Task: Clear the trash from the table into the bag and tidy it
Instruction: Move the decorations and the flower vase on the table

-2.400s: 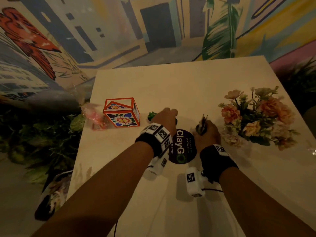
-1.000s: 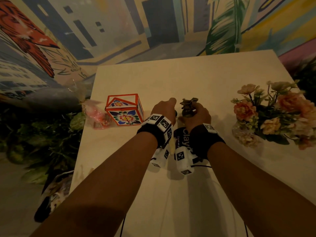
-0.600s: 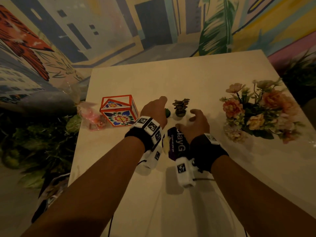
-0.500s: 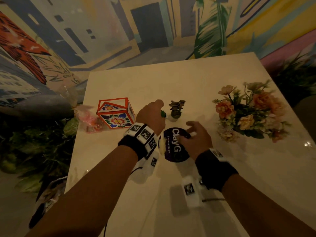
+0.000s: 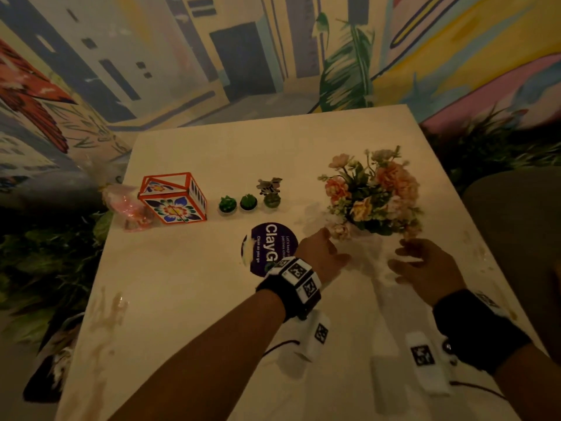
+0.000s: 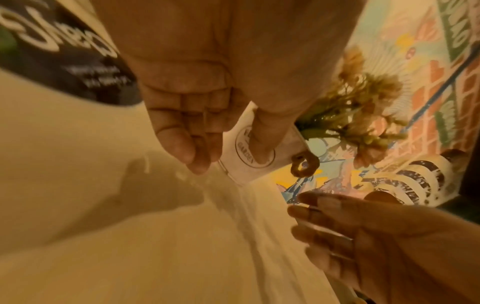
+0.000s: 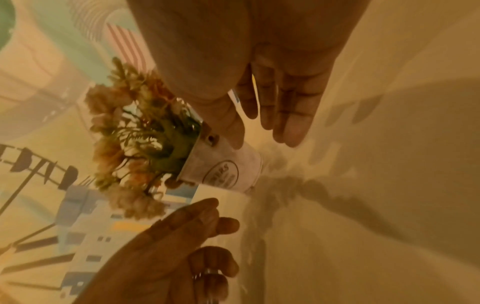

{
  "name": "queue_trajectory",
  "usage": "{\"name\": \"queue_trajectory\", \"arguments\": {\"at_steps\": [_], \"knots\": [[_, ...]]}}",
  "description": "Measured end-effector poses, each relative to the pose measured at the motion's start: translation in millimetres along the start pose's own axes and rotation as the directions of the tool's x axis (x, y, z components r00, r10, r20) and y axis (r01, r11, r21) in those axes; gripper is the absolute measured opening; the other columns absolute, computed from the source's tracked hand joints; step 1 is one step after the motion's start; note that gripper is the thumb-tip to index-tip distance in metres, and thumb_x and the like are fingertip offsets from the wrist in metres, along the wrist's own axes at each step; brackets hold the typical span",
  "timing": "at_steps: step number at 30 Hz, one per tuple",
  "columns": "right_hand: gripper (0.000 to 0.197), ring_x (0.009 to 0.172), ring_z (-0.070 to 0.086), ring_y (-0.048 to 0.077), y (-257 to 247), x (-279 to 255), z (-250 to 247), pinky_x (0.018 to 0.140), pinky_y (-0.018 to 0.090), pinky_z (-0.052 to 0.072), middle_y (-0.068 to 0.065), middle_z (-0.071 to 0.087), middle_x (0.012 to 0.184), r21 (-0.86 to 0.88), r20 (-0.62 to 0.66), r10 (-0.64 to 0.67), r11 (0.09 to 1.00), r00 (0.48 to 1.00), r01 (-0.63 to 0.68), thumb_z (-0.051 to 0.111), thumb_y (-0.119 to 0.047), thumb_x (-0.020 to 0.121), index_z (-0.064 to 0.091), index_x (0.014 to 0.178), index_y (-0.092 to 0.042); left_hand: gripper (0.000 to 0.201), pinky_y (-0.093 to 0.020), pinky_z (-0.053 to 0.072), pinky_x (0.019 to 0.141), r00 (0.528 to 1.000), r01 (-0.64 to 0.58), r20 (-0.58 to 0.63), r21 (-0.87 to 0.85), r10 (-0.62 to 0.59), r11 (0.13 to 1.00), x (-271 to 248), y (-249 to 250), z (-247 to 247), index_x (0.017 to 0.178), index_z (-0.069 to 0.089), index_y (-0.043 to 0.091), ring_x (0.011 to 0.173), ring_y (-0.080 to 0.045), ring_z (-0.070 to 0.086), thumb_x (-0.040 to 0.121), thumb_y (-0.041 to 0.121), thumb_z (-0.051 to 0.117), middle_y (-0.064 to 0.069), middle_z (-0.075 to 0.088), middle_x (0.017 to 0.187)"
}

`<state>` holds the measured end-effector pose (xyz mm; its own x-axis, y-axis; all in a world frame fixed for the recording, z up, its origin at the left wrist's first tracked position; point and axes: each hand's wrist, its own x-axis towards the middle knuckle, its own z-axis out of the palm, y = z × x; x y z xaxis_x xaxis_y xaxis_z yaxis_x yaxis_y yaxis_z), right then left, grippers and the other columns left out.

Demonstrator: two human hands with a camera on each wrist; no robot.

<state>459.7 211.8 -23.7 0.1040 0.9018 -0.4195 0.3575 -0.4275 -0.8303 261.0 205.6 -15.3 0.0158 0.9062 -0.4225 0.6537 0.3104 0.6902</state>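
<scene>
A bunch of peach and pink flowers [image 5: 370, 192] stands in a white pot [image 6: 259, 162] with a round label, right of the table's middle. My left hand [image 5: 329, 247] is open on the pot's left side, its thumb [image 6: 265, 131] in front of the label. On the pot's right side my right hand [image 5: 406, 259] is open too, fingers [image 7: 288, 115] straight, thumb close to the pot [image 7: 228, 164]. Neither hand holds anything. A clear bag [image 5: 127, 205] with pink contents lies at the table's left edge.
An orange floral box [image 5: 173, 197] stands beside the bag. Three small potted plants [image 5: 248, 202] line up right of it. A round purple ClayGo sign [image 5: 267, 247] lies flat near my left wrist. Greenery [image 5: 45, 268] borders the table's left side.
My right hand set the small dark plant down beside the green ones and let go. Both hands then moved right, from the small plants to either side of the flower pot.
</scene>
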Motion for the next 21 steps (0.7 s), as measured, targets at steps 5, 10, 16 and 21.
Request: {"name": "queue_trajectory", "arguments": {"at_steps": [5, 10, 16, 21], "knots": [[0.066, 0.099, 0.057, 0.024, -14, 20, 3, 0.087, 0.045, 0.050, 0.006, 0.056, 0.114, 0.072, 0.081, -0.081, 0.995, 0.993, 0.075, 0.075, 0.006, 0.070, 0.048, 0.128, -0.010, 0.047, -0.034, 0.047, 0.093, 0.997, 0.019, -0.075, -0.099, -0.027, 0.995, 7, 16, 26, 0.128, 0.051, 0.020, 0.114, -0.030, 0.054, 0.086, 0.040, 0.055, -0.006, 0.057, 0.127], [0.065, 0.096, 0.061, 0.027, -27, 34, 11, 0.080, 0.039, 0.053, 0.008, 0.062, 0.109, 0.181, 0.103, -0.086, 0.981, 0.991, 0.066, 0.077, 0.005, 0.069, 0.052, 0.127, -0.010, 0.045, -0.048, 0.052, 0.088, 0.991, 0.064, -0.095, -0.244, -0.090, 0.968, 21, 19, 44, 0.133, 0.045, 0.027, 0.103, -0.037, 0.060, 0.090, 0.037, 0.056, -0.009, 0.060, 0.125], [0.069, 0.104, 0.060, 0.034, -31, 48, 21, 0.084, 0.053, 0.053, 0.014, 0.061, 0.119, 0.247, 0.155, -0.051, 0.969, 0.987, 0.012, 0.077, 0.009, 0.065, 0.052, 0.125, -0.012, 0.033, -0.035, 0.052, 0.077, 0.971, 0.130, -0.133, -0.404, -0.199, 0.906, 35, 13, 43, 0.117, 0.058, 0.014, 0.097, -0.035, 0.063, 0.091, 0.035, 0.057, -0.016, 0.065, 0.111], [0.066, 0.109, 0.056, 0.035, -54, 52, 46, 0.089, 0.057, 0.049, 0.014, 0.057, 0.120, 0.295, 0.234, -0.086, 0.955, 0.968, 0.014, 0.071, 0.014, 0.069, 0.047, 0.126, -0.010, 0.052, -0.036, 0.055, 0.081, 0.920, 0.225, -0.150, -0.553, -0.362, 0.802, 47, -6, 24, 0.115, 0.058, 0.002, 0.094, -0.031, 0.066, 0.080, 0.039, 0.070, -0.019, 0.066, 0.109]]}}
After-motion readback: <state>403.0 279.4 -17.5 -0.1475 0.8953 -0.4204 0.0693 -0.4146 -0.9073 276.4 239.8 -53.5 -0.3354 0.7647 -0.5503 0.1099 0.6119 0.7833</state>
